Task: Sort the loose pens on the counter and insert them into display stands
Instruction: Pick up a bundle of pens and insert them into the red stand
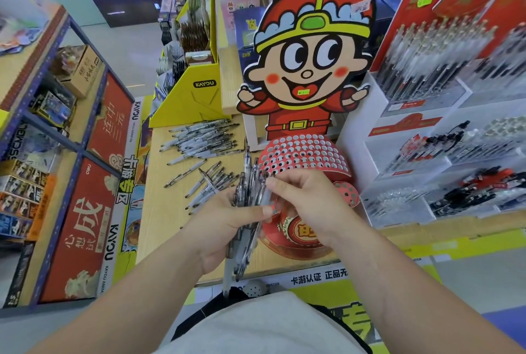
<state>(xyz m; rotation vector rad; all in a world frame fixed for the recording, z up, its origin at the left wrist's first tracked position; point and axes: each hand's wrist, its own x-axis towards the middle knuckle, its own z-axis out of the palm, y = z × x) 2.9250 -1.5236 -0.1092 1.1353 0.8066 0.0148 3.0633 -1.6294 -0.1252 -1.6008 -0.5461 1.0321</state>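
a bundle of pens (248,177) was gripped by the curled fingers of the left hand (227,225) above the table (162,200); one pen was pinched by the right hand (307,203); loose pens (199,140) were scattered beside the red perforated display stand (301,154)

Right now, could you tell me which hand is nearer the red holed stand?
Right. The right hand is at the front edge of the red holed stand; the left hand sits further left, gripping a bundle of pens.
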